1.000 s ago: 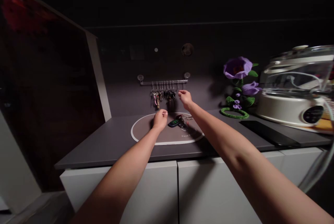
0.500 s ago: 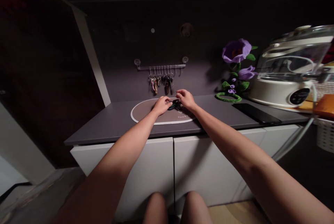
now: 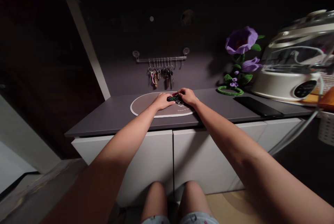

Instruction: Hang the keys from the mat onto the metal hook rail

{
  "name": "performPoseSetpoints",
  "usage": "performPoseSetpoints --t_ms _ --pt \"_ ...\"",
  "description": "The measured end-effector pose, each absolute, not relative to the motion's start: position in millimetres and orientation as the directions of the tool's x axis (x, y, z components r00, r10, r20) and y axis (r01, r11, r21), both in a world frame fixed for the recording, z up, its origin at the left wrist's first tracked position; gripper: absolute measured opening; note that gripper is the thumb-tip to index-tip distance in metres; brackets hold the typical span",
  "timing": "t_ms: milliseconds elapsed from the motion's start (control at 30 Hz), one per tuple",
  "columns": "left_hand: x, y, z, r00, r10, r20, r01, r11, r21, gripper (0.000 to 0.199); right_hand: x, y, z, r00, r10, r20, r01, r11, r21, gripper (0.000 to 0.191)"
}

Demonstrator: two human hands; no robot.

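My left hand (image 3: 161,101) rests over the mat with its fingers closed round the left end of a small dark bundle with green edging (image 3: 171,98). At the bundle's right end, my right hand (image 3: 187,96) has its fingertips pinched together, and a small red piece shows beside them. A dark strap-like part with a pale metal piece (image 3: 180,103) lies just below the right fingers. The exact kind of the bundle is too small to make out. Under both hands lies an oval brown mat (image 3: 142,107) with a white rim.
Several keys (image 3: 161,75) hang from a clear hook rail (image 3: 161,58) on the wall. To the right stand a purple flower ornament (image 3: 241,43), a black phone (image 3: 257,106) and a cream appliance with a clear lid (image 3: 284,81). White cabinet doors (image 3: 146,158) are below the grey counter (image 3: 104,121).
The view has tilted down slightly. My hands have come closer together on the bundle, the left one lying flatter over it. A red piece now shows by the right fingertips.
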State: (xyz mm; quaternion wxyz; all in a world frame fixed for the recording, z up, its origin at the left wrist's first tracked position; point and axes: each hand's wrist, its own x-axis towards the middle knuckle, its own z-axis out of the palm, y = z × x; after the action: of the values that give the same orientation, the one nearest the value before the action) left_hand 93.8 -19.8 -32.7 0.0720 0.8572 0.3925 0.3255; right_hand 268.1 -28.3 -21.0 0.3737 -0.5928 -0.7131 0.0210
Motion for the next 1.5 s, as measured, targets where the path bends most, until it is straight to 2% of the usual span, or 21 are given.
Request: performPoseSetpoints --t_ms 167,267,433,633,767,867,1300,1500 --pt "93.0 -21.5 -32.0 0.479 0.713 0.512 0.596 -0.692 0.406 0.026 268.3 -26.2 -21.9 -0.017 0.863 0.505 0.820 0.301 -0.487 0.019" --pt "93.4 -23.9 -31.2 0.419 0.749 0.514 0.574 -0.657 0.489 0.022 268.2 -25.5 -22.1 -0.020 0.861 0.507 0.815 0.308 -0.491 0.018" --pt "94.4 -24.0 -30.0 0.208 0.819 0.536 0.486 -0.561 0.670 0.022 267.0 -25.5 -21.2 -0.029 0.859 0.511 0.813 0.317 -0.487 0.019" --pt "95.7 -14.8 -31.0 0.066 0.851 0.521 0.218 -0.522 0.825 0.026 265.9 -25.3 -20.9 -0.031 0.857 0.515 0.808 0.325 -0.491 0.020" --pt "95.0 -13.6 -27.3 -0.002 0.898 0.439 -0.027 -0.439 0.898 0.026 264.0 -26.6 -19.9 -0.047 0.855 0.516 0.798 0.343 -0.495 0.020" --pt "92.6 -17.2 -21.7 -0.036 0.920 0.391 -0.123 -0.392 0.912 0.027 261.2 -29.5 -17.8 -0.059 0.848 0.527 0.786 0.365 -0.499 0.020" --pt "86.4 -21.0 -12.7 -0.094 0.957 0.276 -0.251 -0.291 0.923 0.032 249.7 -46.4 -9.3 -0.145 0.797 0.586 0.654 0.522 -0.548 0.021" --pt "82.7 -13.8 -15.7 -0.116 0.961 0.250 -0.336 -0.275 0.901 0.039 246.5 -48.0 -11.4 -0.237 0.795 0.558 0.608 0.569 -0.553 0.036"
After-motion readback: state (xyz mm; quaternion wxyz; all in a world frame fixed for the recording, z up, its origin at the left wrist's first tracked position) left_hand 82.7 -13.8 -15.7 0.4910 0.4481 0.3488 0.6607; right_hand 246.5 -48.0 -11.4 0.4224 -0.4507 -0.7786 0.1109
